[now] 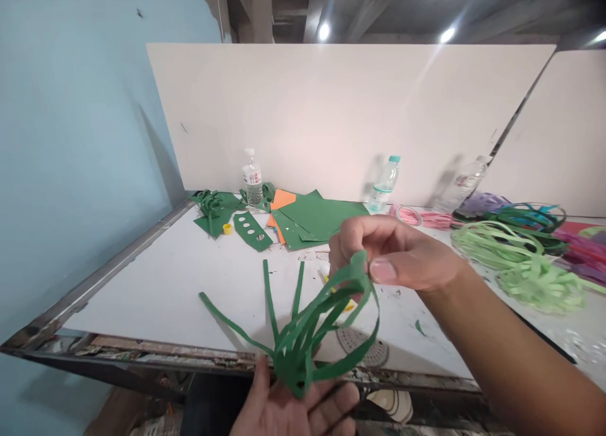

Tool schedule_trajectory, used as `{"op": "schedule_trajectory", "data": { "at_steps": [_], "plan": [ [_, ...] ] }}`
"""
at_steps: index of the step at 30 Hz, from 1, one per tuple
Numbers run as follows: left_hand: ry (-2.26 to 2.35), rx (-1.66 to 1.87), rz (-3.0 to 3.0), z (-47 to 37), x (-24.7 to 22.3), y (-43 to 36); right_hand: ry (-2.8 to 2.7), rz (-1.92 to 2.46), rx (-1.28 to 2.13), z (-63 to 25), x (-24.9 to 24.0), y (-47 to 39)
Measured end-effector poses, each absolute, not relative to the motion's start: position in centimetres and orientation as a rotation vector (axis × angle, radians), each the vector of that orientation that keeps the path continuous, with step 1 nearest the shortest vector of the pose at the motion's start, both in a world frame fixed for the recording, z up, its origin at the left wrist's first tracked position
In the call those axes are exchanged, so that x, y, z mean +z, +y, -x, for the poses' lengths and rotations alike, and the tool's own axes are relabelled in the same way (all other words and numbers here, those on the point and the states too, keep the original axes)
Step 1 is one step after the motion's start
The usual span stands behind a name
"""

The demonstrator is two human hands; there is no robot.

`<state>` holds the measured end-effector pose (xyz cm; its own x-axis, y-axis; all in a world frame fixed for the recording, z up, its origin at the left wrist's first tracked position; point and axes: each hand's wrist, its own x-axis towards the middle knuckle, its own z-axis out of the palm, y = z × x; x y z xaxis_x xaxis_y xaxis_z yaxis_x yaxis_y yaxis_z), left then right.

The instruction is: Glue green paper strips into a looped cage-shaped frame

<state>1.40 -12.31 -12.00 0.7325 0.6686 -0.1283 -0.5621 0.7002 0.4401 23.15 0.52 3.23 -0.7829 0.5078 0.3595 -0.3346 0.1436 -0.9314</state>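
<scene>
The person's left hand (293, 414) was palm up, fingers spread, beneath a fringed green paper piece (291, 363). Above, the right hand (391, 243) pinched several looped strips (348, 362); three others stuck out loose, so the gathering looked only partly done. Beyond, along the near edge of the table (156, 284), lay a protractor (362, 347), with ample room leftward. Farther back, green sheets (336, 216) and bottles (254, 187) neared a white panel (307, 108).

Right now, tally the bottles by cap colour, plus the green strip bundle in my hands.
Teal-capped bottle: 1
Pale-capped bottles: 2
Held green strip bundle: 1
Total: 4
</scene>
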Motion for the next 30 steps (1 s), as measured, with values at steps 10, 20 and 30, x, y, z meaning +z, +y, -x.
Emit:
{"op": "schedule_trajectory", "data": {
  "at_steps": [10,20,30],
  "plan": [
    [0.675,1.101,-0.503,1.3,-3.8,-6.2,-2.349,0.504,1.065,-24.1,8.5,-7.9],
    [0.726,0.876,-1.186,4.4,-0.7,1.5,-2.611,0.723,0.957,-24.2,2.7,-5.0],
    [0.734,0.733,-1.181,4.9,-2.6,5.2,-2.673,0.635,1.051,-23.6,0.5,-2.4]
  ]
}}
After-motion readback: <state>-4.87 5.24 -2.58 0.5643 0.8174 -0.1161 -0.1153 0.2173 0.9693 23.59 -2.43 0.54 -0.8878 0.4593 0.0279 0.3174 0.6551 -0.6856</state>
